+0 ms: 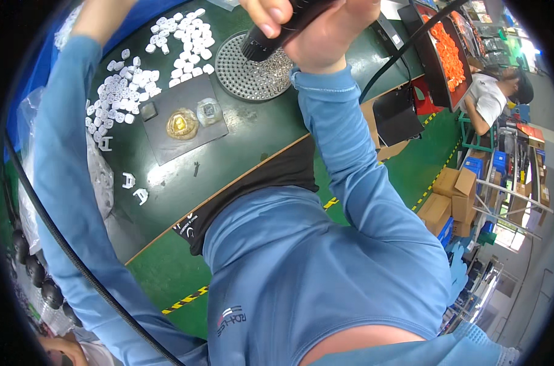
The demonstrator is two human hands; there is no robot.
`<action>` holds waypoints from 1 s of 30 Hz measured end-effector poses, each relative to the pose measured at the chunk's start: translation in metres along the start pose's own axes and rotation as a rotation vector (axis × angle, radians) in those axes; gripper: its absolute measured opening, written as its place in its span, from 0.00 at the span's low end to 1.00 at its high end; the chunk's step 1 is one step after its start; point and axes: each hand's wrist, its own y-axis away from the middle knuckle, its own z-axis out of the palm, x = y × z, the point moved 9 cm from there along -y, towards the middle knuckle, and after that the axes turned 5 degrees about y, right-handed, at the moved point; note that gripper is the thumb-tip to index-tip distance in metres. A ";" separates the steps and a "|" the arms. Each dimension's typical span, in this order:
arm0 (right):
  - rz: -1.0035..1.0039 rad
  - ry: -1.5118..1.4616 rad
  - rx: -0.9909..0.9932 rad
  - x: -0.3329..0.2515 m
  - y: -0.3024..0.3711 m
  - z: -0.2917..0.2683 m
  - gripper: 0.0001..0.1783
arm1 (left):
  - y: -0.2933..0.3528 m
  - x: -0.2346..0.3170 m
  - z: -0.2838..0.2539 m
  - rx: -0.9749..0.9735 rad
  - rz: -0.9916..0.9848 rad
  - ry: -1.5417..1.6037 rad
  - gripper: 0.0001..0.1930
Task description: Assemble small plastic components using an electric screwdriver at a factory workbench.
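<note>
Fingers of my right hand (pixel 325 41) wrap round a black electric screwdriver (pixel 278 32). Its nose points down over a round grey perforated tray (pixel 233 72), where many small screws (pixel 278 72) lie toward the right side. My left forearm (pixel 66 116) reaches up past the top edge, which cuts off the hand. Between the arms, a dark flat mat (pixel 161 141) carries a roundish piece with a yellow middle (pixel 182 124), a pale translucent block (pixel 209 111) and a small dark square block (pixel 149 110).
Many white plastic parts (pixel 121 91) are spread over the green table's left and far side. Some white bracket-like pieces (pixel 128 180) lie nearer. A black bin of orange parts (pixel 449 55) stands right. A black cable (pixel 386 70) hangs beside my right arm. Another person (pixel 490 100) sits beyond.
</note>
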 end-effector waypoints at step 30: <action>-0.183 1.141 -0.041 0.001 0.061 0.086 0.19 | 0.169 0.106 0.022 -0.316 -0.560 1.813 0.13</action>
